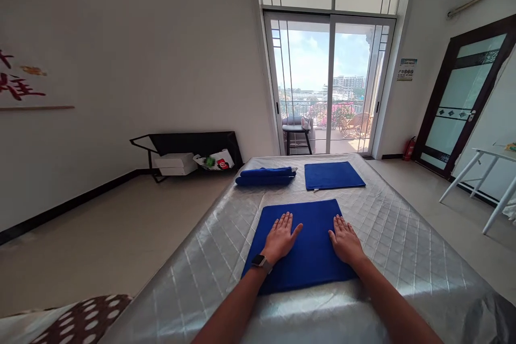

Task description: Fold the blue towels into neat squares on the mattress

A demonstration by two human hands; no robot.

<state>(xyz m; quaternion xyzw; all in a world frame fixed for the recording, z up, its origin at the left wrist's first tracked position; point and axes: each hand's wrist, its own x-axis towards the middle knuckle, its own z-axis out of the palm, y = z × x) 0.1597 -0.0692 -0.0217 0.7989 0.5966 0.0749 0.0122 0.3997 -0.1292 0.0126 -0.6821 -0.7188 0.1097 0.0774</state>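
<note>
A flat blue cloth piece (310, 258), like a cushion cover, lies spread on the silver quilted mattress (209, 269) in front of me. My left hand (281, 236) rests flat on its left half, fingers pointing forward and thumb out to the side. On its right edge lies my right hand (345, 237), also flat, with the fingers stretched out. Neither hand grips anything. Farther off, a second blue cover (334, 175) lies flat at the right, a small white tag at its near edge. Left of it sits a stack of folded blue cloth (266, 176).
A black rack (193, 142) with a white box (174, 164) and a plastic bag (217, 161) stands by the left wall. Sliding glass doors (330, 86) are beyond the mattress. At the right are a white table (484, 158) and a fire extinguisher (409, 149).
</note>
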